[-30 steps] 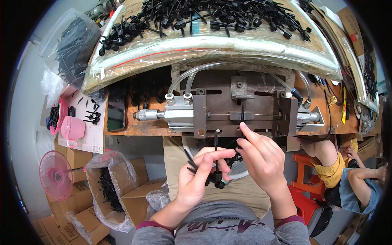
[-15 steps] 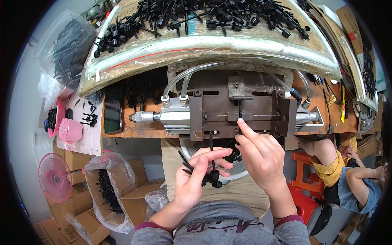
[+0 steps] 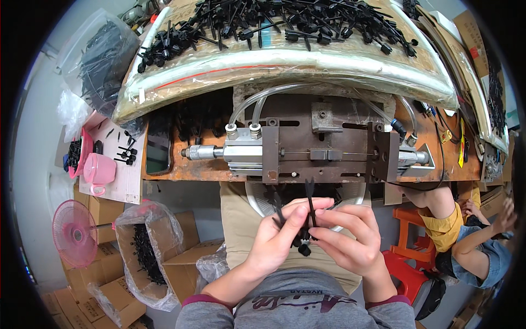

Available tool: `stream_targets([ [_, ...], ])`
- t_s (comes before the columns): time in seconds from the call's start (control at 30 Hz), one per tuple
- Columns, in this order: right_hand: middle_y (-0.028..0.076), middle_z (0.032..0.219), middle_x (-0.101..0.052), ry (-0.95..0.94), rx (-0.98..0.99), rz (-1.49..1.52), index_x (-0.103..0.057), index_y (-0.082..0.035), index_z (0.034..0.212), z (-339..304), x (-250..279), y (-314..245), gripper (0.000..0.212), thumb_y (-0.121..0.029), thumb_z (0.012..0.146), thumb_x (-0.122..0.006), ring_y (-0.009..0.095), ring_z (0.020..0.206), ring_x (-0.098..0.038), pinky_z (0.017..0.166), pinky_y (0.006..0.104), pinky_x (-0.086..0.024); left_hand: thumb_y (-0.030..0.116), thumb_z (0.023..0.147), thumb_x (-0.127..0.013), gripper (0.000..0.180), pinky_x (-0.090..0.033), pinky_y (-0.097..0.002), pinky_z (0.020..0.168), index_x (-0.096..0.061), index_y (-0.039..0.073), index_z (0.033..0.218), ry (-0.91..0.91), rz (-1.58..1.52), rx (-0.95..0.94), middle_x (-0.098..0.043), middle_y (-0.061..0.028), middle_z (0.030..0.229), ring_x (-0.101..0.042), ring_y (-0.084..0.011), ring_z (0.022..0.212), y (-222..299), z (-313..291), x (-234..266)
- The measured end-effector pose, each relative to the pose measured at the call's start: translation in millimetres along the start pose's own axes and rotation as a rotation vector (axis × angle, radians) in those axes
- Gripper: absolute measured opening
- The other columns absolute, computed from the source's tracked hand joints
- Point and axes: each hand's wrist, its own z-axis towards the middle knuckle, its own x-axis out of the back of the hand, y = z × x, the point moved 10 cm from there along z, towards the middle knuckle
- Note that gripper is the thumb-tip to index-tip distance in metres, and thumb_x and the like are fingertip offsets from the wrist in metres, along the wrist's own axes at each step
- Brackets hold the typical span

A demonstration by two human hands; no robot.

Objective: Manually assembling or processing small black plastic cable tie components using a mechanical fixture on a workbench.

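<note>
Black parts (image 3: pixel 304 249) are clasped in the left hand (image 3: pixel 273 244), while the right hand (image 3: pixel 353 236) pinches one thin stem (image 3: pixel 310 192) between thumb and fingers, its tip pointing away. Beneath shows a white basket (image 3: pixel 360 196); beyond, a brown metal machine (image 3: pixel 350 140); farthest, a plastic-wrapped board (image 3: pixel 296 60) heaped with black pieces (image 3: pixel 324 38).

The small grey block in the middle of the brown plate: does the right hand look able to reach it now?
Probably yes: the right hand is in front of the brown plate, with nothing seen between it and the small grey block, though its fingers are at a black stemmed part.
</note>
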Motion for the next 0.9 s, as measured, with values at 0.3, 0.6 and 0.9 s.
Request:
stream_targets([
  [0.3, 0.002, 0.109, -0.063, -0.133, 0.092, 0.036, -0.068, -0.011, 0.108, -11, -3, -27, 0.039, -0.016, 0.069, -0.072, 0.020, 0.103, -0.061, 0.079, 0.0305, -0.041, 0.017, 0.100, -0.045, 0.017, -0.051, -0.0353, 0.086, -0.049, 0.003, 0.091, 0.120, -0.240, 0.000, -0.059, -0.0176, 0.105, -0.054, -0.0225, 0.106, -13, 5, -4],
  [0.6, 0.004, 0.079, -0.052, -0.017, 0.174, 0.083, -0.062, 0.000, 0.091, -28, 9, -24, 0.021, -0.009, 0.072, -0.060, 0.019, 0.084, -0.054, 0.079, 0.0324, -0.043, 0.016, 0.100, -0.045, 0.012, -0.054, -0.0315, 0.071, -0.050, 0.006, 0.096, 0.184, -0.264, 0.009, -0.060, -0.0154, 0.100, -0.065, -0.0218, 0.079, -17, 8, -16],
  [0.9, 0.006, 0.091, -0.057, 0.019, 0.143, 0.123, -0.062, -0.001, 0.097, -41, 8, -20, 0.023, -0.010, 0.076, -0.059, 0.020, 0.087, -0.056, 0.080, 0.0340, -0.044, 0.032, 0.102, -0.043, 0.028, -0.052, -0.0296, 0.071, -0.051, 0.006, 0.097, 0.173, -0.272, -0.009, -0.060, -0.0111, 0.094, -0.061, -0.0186, 0.079, -23, 8, -20],
])
